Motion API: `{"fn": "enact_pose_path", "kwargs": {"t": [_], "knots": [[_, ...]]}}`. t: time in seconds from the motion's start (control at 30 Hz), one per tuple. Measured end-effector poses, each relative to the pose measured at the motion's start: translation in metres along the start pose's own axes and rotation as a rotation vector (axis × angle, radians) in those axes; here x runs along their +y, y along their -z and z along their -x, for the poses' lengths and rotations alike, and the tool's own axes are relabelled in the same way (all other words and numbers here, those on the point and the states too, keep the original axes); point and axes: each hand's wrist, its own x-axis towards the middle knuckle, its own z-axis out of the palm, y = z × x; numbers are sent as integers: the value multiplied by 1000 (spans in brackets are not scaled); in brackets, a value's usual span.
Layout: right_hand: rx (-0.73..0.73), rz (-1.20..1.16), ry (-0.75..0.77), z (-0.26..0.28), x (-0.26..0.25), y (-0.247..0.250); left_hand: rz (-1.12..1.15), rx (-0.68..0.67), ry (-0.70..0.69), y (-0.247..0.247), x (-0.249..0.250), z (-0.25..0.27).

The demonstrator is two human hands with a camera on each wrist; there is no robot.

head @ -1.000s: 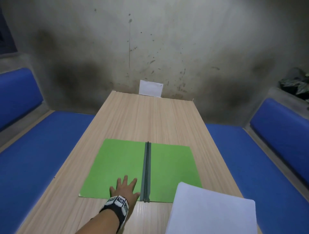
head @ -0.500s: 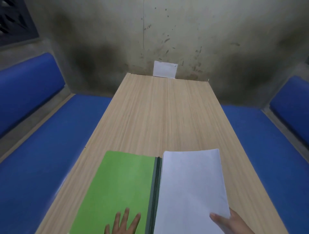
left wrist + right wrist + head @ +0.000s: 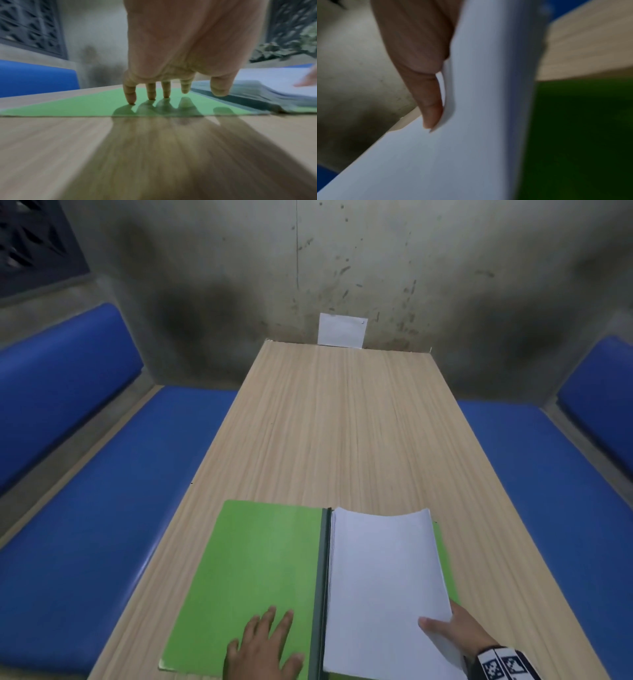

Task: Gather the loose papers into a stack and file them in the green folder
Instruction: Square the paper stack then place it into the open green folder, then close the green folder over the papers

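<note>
The green folder (image 3: 260, 577) lies open flat at the near end of the wooden table (image 3: 342, 422), its dark spine (image 3: 323, 577) running from six o'clock toward twelve. On the panel at the three o'clock side of that spine sits the stack of white papers (image 3: 383, 570), its far edge bowed a little upward and a thin strip of green showing past its outer side. The right hand (image 3: 455, 633) holds the stack at its near outer corner, roughly five o'clock from the folder's middle, thumb laid on the top sheet and the rest of the fingers tucked underneath; the wrist view shows the corner curling up against the thumb (image 3: 429, 105). The left hand (image 3: 263, 645) is spread, fingers straight and apart, fingertips (image 3: 131, 100) pressing the bare green panel at about seven o'clock, just beside the spine. Blue cushioned benches (image 3: 102, 491) run along both long sides of the table, and at twelve o'clock a small white sheet (image 3: 342, 331) stands against the stained concrete wall (image 3: 342, 261).
</note>
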Motion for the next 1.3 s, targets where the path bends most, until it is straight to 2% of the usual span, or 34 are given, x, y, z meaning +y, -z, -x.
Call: {"fn": "enact_pose_path", "kwargs": {"t": [0.07, 0.1, 0.17, 0.3, 0.37, 0.43, 0.53, 0.63, 0.77, 0.83, 0.93, 1.0, 1.1, 1.2, 1.3], "knots": [[113, 33, 11, -2, 0, 0, 160, 185, 54, 10, -12, 3], [201, 37, 1, -4, 5, 3, 217, 243, 103, 16, -21, 3], [282, 13, -39, -6, 19, 7, 278, 308, 223, 28, -43, 1], [331, -34, -117, 1, 39, 10, 369, 273, 488, 41, -82, -4], [384, 5, -65, 6, 45, 5, 447, 245, 554, 44, -91, -5], [419, -11, -33, 9, 48, 1, 564, 228, 558, 46, -99, -8], [462, -29, 4, 7, 49, 1, 674, 196, 477, 51, -109, -7], [471, -37, 26, 5, 48, 3, 750, 215, 321, 72, -111, 7], [439, -69, 14, 7, 48, 4, 990, 262, -1, 121, -72, 50], [435, -93, 9, 6, 51, 5, 1053, 149, -194, 138, -34, 71], [442, -119, -2, 10, 50, 4, 916, -93, -386, 127, 17, 70], [460, -107, -17, 16, 48, 2, 859, -150, -478, 100, 36, 53], [476, -107, -8, 24, 42, 3, 504, -160, -474, 57, 60, 29], [409, -82, 31, 38, 31, 4, 170, -113, -514, 33, 70, 14], [389, -122, 52, 48, 26, 5, 5, -99, -525, 19, 75, 5]]}}
